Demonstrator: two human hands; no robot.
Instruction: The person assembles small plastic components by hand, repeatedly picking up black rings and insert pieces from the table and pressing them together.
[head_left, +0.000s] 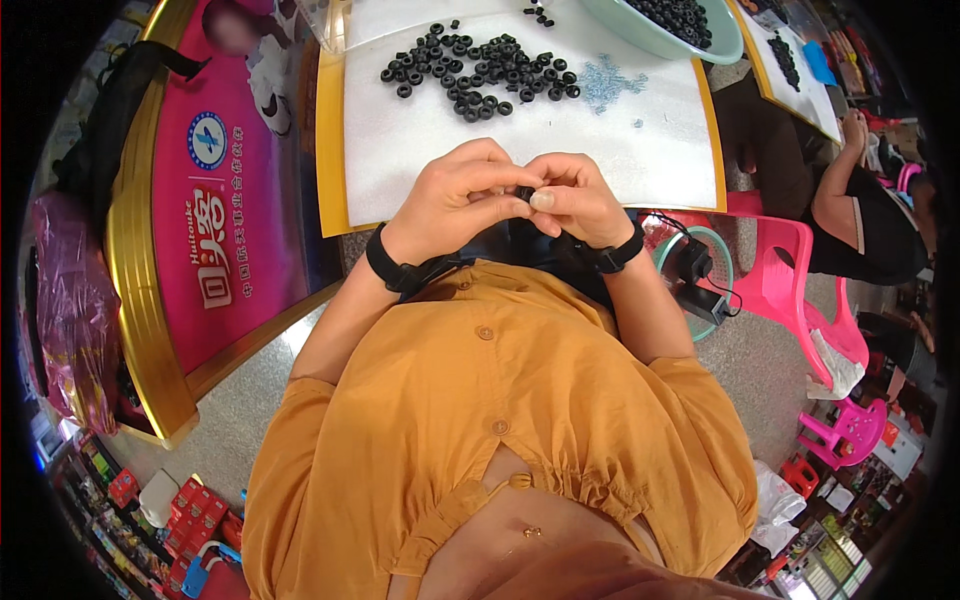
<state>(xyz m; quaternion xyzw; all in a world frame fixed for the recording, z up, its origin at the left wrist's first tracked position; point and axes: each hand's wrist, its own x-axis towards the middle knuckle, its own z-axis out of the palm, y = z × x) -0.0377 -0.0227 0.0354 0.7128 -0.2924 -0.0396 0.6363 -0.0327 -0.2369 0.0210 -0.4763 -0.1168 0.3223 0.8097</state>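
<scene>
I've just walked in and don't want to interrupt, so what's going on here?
A person in a mustard top pinches a small black piece between a left-hand grip and a right-hand grip, at the near edge of a white work surface. Fingers hide most of it. Farther back lie loose black ring-shaped pieces, with small clear bluish bits to their right. A pale green bowl at the far right holds more black pieces.

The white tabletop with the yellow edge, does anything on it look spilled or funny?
Maybe the tiny pale blue bits: they lie scattered beside the small black ring-shaped pieces, a little strayed off, a bit like a spill. I can't tell if that's on purpose. Nothing looks broken.
</scene>
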